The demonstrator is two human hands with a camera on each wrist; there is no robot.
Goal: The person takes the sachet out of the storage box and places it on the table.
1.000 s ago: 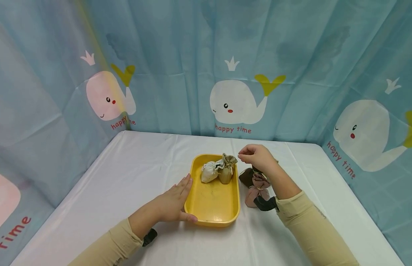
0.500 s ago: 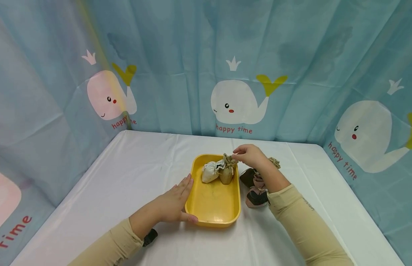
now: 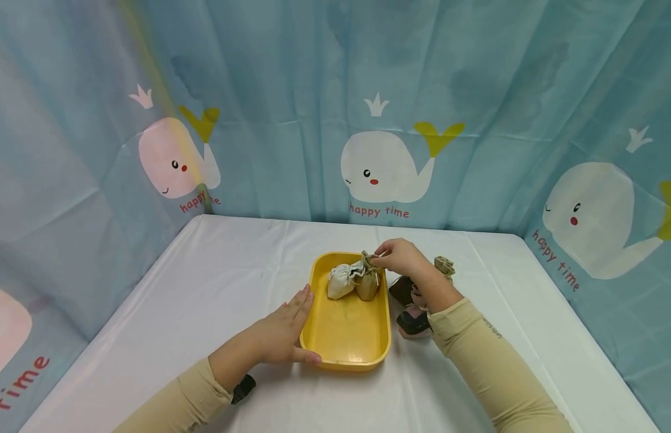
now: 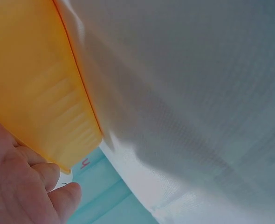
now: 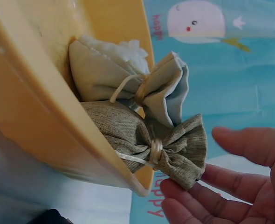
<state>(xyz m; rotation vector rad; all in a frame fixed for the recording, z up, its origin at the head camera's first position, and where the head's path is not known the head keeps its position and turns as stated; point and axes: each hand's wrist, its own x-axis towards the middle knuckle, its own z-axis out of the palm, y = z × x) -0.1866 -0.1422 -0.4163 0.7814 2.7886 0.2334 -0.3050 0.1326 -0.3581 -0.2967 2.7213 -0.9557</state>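
A yellow tray (image 3: 346, 337) holds two small drawstring pouches at its far end: a white pouch (image 3: 340, 281) and an olive-brown pouch (image 3: 367, 286). My left hand (image 3: 281, 328) rests along the tray's left side, fingers straight, thumb at the near rim. My right hand (image 3: 404, 258) is at the gathered top of the olive-brown pouch. In the right wrist view its fingers (image 5: 212, 198) lie behind and under the ruffled cloth, while the thumb stands apart from it. The white pouch (image 5: 105, 70) leans beside the olive-brown one (image 5: 123, 128) there.
Right of the tray, partly under my right forearm, lie a dark brown pouch (image 3: 402, 291), a pink pouch (image 3: 413, 331) and a khaki pouch top (image 3: 445, 266). A white cloth covers the table (image 3: 232, 264). A blue whale-print curtain (image 3: 281, 120) surrounds its back and sides.
My right hand has moved left, from beside the tray's right rim to the top of the olive-brown pouch. My left hand and the tray stay in place.
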